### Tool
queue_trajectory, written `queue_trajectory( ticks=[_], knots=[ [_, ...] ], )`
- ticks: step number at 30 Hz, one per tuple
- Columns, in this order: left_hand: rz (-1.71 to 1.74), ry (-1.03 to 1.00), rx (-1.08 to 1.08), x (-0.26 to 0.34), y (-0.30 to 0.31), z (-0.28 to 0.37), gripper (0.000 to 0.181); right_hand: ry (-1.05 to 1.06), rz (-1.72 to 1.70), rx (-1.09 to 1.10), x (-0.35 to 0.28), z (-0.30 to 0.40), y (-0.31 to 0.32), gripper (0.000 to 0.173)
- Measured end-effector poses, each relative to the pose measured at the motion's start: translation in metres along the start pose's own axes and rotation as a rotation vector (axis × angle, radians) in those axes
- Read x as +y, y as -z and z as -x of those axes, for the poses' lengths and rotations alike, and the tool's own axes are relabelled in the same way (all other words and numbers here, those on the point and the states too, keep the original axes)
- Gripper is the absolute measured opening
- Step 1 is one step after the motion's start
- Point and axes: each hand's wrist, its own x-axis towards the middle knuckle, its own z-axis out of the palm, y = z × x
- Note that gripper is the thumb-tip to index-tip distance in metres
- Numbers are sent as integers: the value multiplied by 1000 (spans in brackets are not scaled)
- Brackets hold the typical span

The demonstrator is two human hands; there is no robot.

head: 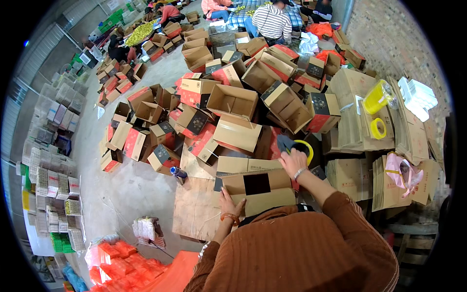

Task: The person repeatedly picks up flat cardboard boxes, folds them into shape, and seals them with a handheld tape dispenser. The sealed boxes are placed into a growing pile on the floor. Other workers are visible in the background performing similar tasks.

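A cardboard box [270,206] stands upright before me on a plywood board [193,208], close against my body. My left hand [230,207] grips its near left side, with the thumb and fingers apart along the cardboard. A black rectangle covers part of the box's far inner side. My right hand [294,163] is closed around a tape dispenser [286,143] at the far right corner of the box. A roll of yellow tape [310,151] sits on the dispenser. Whether tape touches the box cannot be told.
Open boxes [233,100] lie heaped beyond the board. A blue can [178,172] stands at its left edge. Flattened cardboard stacks [350,175] on the right bear yellow tape rolls [378,128] and a pink bag [403,171]. Red plastic packs [120,264] lie lower left; people work farther back.
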Motion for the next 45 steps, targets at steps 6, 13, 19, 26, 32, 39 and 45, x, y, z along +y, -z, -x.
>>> queue_trajectory(
  ticks=[6,13,19,26,32,39,45],
  knots=[
    [526,227,69,-27,-26,-19,68,64,14,133,-5,27,9,18],
    [837,261,301,-25,-37,-23,61,177,71,137,-6,83,-31,7],
    [723,145,313,-6,-25,-19,52,68,61,-269,6,71,-14,17],
    [317,155,415,14,-13,-13,44,-175,-291,-154,-5,55,19,51],
    [124,236,442,22,-13,-12,35,-188,-747,-75,-32,38,55,32],
    [-128,41,630,23,3,-11,32,49,-512,-362,-55,56,22,32],
    [644,89,57,31,-12,-11,22,93,-589,-368,-40,54,15,32]
  ],
)
